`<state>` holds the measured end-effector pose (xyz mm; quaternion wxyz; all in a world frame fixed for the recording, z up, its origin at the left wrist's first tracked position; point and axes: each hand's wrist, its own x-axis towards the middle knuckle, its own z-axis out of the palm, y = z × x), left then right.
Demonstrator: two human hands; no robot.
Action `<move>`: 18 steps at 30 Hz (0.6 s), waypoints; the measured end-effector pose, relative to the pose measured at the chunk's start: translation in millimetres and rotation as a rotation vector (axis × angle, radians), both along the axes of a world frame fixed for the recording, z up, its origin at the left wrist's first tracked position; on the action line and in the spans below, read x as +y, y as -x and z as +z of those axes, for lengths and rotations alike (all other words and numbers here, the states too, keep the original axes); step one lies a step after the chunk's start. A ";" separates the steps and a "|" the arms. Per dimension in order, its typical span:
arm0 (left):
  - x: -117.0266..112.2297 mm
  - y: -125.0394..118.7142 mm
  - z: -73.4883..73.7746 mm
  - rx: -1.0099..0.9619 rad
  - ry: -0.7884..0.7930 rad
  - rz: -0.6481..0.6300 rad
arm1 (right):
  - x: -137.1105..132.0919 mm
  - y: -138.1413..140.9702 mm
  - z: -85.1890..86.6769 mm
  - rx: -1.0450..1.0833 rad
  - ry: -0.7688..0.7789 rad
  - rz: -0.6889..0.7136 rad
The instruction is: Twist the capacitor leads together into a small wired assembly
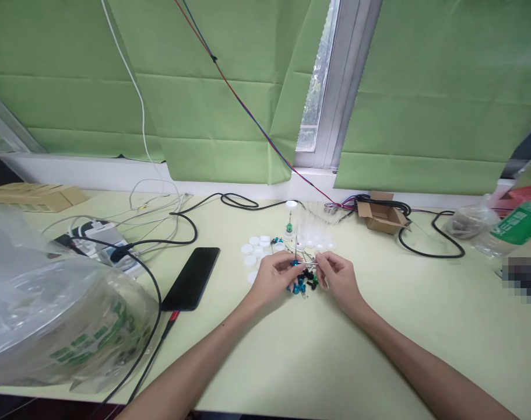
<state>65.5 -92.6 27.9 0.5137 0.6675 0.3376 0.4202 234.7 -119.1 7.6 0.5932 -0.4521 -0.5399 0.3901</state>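
Note:
My left hand [270,276] is closed, pinching a small blue part [295,263] with a thin metal rod standing up from it. Opposite it, my right hand [338,276] grips a thin metal piece [309,265] whose near end meets the left fingertips. Its exact kind is too small to make out. Below and between the hands lies a pile of small blue parts [296,289] and black parts [311,284], with a little green among them. A green part on a thin stem [289,227] stands just beyond, under a white round cap [291,204].
Several white round caps [249,249] lie left of the pile, clear ones [320,245] behind it. A black phone [192,280] and cable-strewn power strip [94,239] are left, beside a large plastic bag [64,315]. An open cardboard box [381,216] stands at the back right.

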 end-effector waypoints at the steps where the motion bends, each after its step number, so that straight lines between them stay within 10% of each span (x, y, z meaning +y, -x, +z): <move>1: 0.7 0.4 0.7 -0.019 0.022 -0.012 | -0.1 -0.1 0.3 0.004 -0.012 -0.007; 18: 4.7 2.8 -1.9 -0.137 0.228 -0.048 | 0.9 -1.8 -4.0 -0.034 -0.060 -0.042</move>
